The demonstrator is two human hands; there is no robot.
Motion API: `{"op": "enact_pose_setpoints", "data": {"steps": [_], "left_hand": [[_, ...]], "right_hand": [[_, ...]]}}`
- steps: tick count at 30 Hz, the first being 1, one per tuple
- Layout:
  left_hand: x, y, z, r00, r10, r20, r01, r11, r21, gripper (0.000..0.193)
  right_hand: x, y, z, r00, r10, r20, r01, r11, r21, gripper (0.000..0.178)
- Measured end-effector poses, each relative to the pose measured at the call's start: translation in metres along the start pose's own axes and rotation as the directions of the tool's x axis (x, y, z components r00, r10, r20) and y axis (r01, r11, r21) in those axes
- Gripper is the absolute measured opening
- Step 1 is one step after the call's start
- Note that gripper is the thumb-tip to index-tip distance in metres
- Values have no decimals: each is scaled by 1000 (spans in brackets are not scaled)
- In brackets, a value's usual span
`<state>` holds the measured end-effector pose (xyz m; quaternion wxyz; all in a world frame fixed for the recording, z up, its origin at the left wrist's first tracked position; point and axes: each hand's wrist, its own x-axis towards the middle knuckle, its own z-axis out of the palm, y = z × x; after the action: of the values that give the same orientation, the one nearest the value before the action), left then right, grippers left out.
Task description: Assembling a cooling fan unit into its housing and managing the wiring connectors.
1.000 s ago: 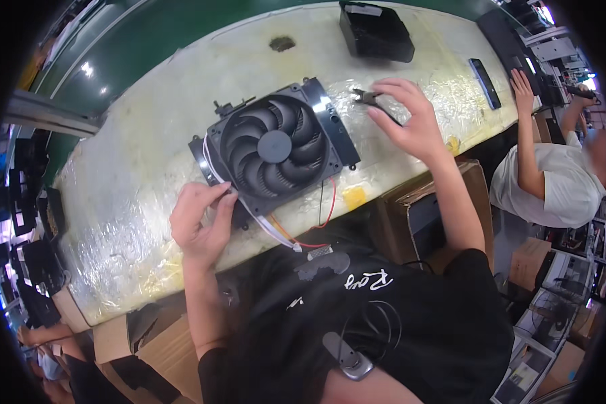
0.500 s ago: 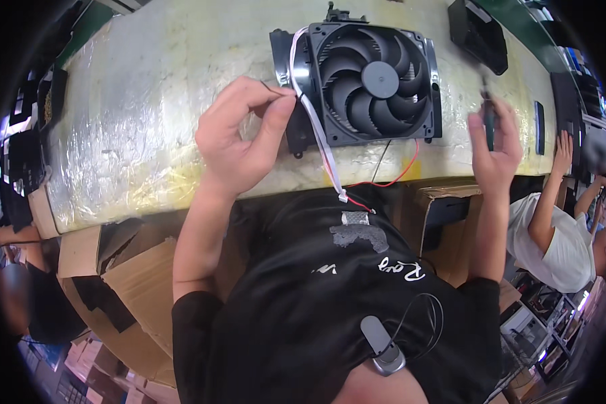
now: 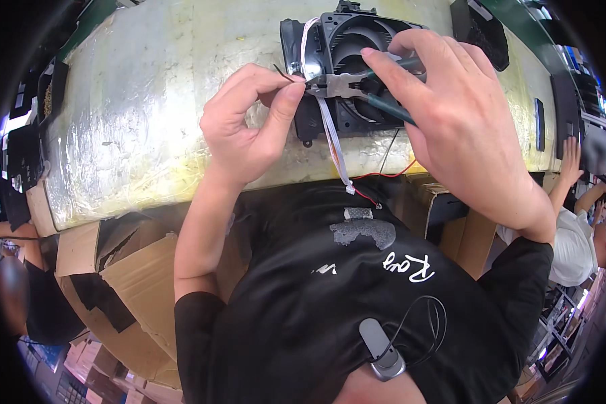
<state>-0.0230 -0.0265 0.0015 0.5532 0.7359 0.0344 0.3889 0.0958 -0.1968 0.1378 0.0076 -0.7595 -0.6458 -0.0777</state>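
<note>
A black cooling fan assembly [image 3: 347, 123] lies on the table in front of me. White and grey wires [image 3: 329, 128] run down its left side to a small white connector [image 3: 350, 190] hanging past the table edge. At these wires my left hand [image 3: 246, 128] pinches a thin black cable tie [image 3: 281, 72], whose loose end sticks out above the fingers. My right hand [image 3: 461, 114] grips cutting pliers [image 3: 343, 86] with dark green handles over the fan. Their jaws point left and meet the tie beside my left fingertips; whether they are closed cannot be seen.
The table [image 3: 135, 121] is covered with shiny clear film. A black bin [image 3: 479, 34] stands at the back right. Open cardboard boxes [image 3: 141, 276] sit below the near edge. A co-worker's hand [image 3: 571, 161] is at the far right, and another person is at the left.
My right hand has swung left with the pliers, from the table right of the fan to the tie. The fan has shifted slightly right and away; my left hand keeps its pinch.
</note>
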Motion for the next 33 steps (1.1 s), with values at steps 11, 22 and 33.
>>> {"op": "enact_pose_setpoints", "data": {"steps": [11, 22, 33], "left_hand": [[4, -5, 7, 996, 84, 10, -85, 995, 48, 4], [-119, 26, -86, 645, 197, -738, 100, 936, 338, 4], [-257, -145, -136, 396, -717, -574, 918, 290, 271, 40]], "right_hand": [[-6, 0, 6, 993, -26, 111, 45, 984, -170, 40], [-147, 121, 93, 618, 778, -116, -680, 602, 419, 43], [-249, 70, 139, 305, 930, -205, -506, 340, 793, 31]]}}
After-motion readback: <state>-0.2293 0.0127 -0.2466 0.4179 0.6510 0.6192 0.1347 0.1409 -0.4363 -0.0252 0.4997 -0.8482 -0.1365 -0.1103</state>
